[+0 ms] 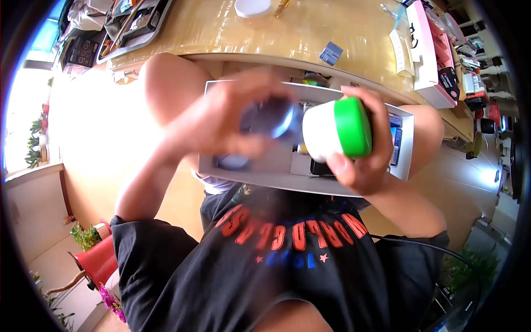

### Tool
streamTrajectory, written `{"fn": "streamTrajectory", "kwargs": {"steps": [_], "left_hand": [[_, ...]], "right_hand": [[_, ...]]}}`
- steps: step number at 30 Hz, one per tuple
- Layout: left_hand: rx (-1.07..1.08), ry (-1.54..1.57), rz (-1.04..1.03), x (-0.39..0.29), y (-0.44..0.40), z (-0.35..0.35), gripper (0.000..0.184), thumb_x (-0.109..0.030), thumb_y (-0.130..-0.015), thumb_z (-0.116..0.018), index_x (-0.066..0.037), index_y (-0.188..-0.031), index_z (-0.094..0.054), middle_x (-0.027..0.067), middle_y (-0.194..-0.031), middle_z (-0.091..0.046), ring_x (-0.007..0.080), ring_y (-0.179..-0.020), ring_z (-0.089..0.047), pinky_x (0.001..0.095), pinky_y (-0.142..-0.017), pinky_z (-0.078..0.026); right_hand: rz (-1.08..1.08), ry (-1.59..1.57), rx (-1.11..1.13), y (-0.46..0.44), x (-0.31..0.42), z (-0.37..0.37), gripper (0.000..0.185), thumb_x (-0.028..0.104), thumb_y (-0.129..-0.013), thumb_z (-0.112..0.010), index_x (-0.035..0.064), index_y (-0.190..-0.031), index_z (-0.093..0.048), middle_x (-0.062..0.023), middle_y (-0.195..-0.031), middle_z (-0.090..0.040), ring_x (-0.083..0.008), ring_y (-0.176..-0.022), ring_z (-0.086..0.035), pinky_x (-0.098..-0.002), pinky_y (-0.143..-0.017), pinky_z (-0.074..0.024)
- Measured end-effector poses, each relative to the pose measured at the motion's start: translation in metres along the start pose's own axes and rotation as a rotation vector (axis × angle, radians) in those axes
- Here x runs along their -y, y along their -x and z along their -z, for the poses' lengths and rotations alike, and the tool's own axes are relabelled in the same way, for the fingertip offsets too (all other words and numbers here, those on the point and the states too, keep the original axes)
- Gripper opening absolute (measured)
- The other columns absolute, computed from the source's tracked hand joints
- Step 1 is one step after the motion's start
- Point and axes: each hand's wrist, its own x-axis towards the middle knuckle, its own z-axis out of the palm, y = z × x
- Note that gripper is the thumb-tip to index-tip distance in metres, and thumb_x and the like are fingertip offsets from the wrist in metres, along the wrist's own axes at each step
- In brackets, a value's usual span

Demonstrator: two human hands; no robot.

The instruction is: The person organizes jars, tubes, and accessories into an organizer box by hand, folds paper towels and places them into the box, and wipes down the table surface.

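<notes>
My right hand (377,166) is closed around a white jar with a bright green lid (337,130), tilted so the lid faces right. Motion smears my left hand (218,119), whose fingers curl round a dark, shiny round container (272,119). Its exact kind is too blurred to tell. Both hands are above a white open box (265,178) that rests across my lap. Small items lie inside it, among them blue packets (396,145) at the right end and a black item (322,169) near the middle. The hands partly hide the contents.
Beyond the box runs a yellowish table (221,30) with a white round lid (252,7) and a small grey-blue square (331,53). A filled tray (138,41) sits at the far left, a pink box (434,44) at the right. A cable (437,246) runs at lower right.
</notes>
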Motion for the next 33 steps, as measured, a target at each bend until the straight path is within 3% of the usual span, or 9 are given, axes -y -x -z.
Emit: {"fn": "streamTrajectory", "kwargs": {"steps": [5, 9, 13, 18, 22, 25, 28, 31, 33], "left_hand": [[0.053, 0.661, 0.471, 0.034, -0.093, -0.002, 0.046, -0.026, -0.107, -0.05, 0.001, -0.144, -0.045, 0.0156, -0.125, -0.065, 0.0259, -0.111, -0.073, 0.0353, -0.095, -0.057], [0.165, 0.489, 0.543, 0.055, -0.147, -0.028, 0.049, -0.032, -0.107, -0.053, 0.002, -0.141, -0.045, 0.0191, -0.124, -0.066, 0.0254, -0.109, -0.074, 0.0345, -0.091, -0.059], [0.083, 0.192, 0.427, 0.087, -0.183, -0.022, 0.053, -0.035, -0.103, -0.06, 0.003, -0.138, -0.05, 0.0178, -0.117, -0.07, 0.0216, -0.1, -0.075, 0.0333, -0.083, -0.06], [-0.041, -0.27, 0.454, 0.093, -0.177, -0.007, 0.058, -0.041, -0.094, -0.067, -0.004, -0.137, -0.057, 0.0209, -0.118, -0.069, 0.0315, -0.101, -0.073, 0.0417, -0.087, -0.058], [0.05, -0.516, 0.509, 0.121, -0.164, -0.023, 0.066, -0.041, -0.089, -0.069, -0.008, -0.144, -0.054, 0.023, -0.126, -0.063, 0.04, -0.118, -0.064, 0.048, -0.099, -0.053], [-0.13, -0.458, 0.329, 0.129, -0.154, -0.031, 0.07, -0.047, -0.089, -0.069, -0.006, -0.144, -0.053, 0.0272, -0.122, -0.064, 0.0468, -0.107, -0.068, 0.052, -0.09, -0.056], [-0.28, -0.656, 0.249, 0.11, -0.146, -0.031, 0.053, -0.038, -0.093, -0.071, -0.004, -0.133, -0.061, 0.0209, -0.111, -0.07, 0.0398, -0.098, -0.072, 0.0465, -0.087, -0.058], [-0.103, -0.517, 0.294, 0.091, -0.137, -0.006, 0.045, -0.036, -0.099, -0.069, -0.003, -0.129, -0.064, 0.0138, -0.118, -0.07, 0.0262, -0.101, -0.071, 0.039, -0.089, -0.056], [-0.122, -0.247, 0.241, 0.067, -0.114, 0.006, 0.04, -0.02, -0.095, -0.075, -0.007, -0.131, -0.062, 0.0096, -0.113, -0.073, 0.0219, -0.095, -0.069, 0.0323, -0.083, -0.055]], "right_hand": [[0.417, 0.081, -0.008, 0.009, 0.014, 0.002, 0.075, 0.052, -0.086, -0.073, -0.0081, -0.128, -0.055, -0.0207, -0.119, -0.062, -0.0328, -0.095, -0.066, -0.0411, -0.08, -0.0571], [0.535, -0.053, -0.011, 0.011, 0.007, -0.01, 0.072, 0.061, -0.097, -0.064, -0.0051, -0.126, -0.06, -0.0191, -0.116, -0.066, -0.0291, -0.087, -0.068, -0.0381, -0.074, -0.0587], [0.421, 0.094, 0.123, 0.011, 0.014, -0.002, 0.071, 0.043, -0.087, -0.078, -0.0043, -0.135, -0.056, -0.0206, -0.119, -0.064, -0.0304, -0.091, -0.07, -0.0374, -0.079, -0.0579], [0.228, 0.002, 0.208, 0.002, 0.012, -0.008, 0.082, 0.023, -0.075, -0.086, -0.0021, -0.143, -0.049, -0.0219, -0.123, -0.062, -0.0367, -0.102, -0.068, -0.0421, -0.085, -0.0571], [0.107, -0.062, 0.293, 0.002, 0.005, -0.008, 0.081, 0.024, -0.077, -0.084, 0.0002, -0.144, -0.047, -0.0208, -0.128, -0.059, -0.0381, -0.112, -0.064, -0.0438, -0.093, -0.0544], [0.067, -0.077, 0.359, 0.003, 0.003, -0.01, 0.081, 0.026, -0.078, -0.084, 0.0013, -0.145, -0.046, -0.0198, -0.128, -0.059, -0.0374, -0.11, -0.064, -0.0441, -0.093, -0.0542], [0.069, -0.049, 0.36, 0.005, 0.001, -0.012, 0.08, 0.027, -0.08, -0.083, 0.0021, -0.146, -0.045, -0.0191, -0.128, -0.058, -0.037, -0.11, -0.064, -0.0445, -0.094, -0.0537], [-0.046, -0.024, 0.368, 0.006, 0.003, -0.009, 0.08, 0.02, -0.08, -0.082, -0.0003, -0.148, -0.045, -0.0216, -0.128, -0.058, -0.0391, -0.112, -0.062, -0.0449, -0.098, -0.0524], [-0.101, 0.014, 0.223, 0.009, 0.002, -0.013, 0.079, 0.026, -0.084, -0.08, -0.0011, -0.149, -0.043, -0.021, -0.127, -0.056, -0.0336, -0.115, -0.06, -0.0429, -0.104, -0.0473]]}}
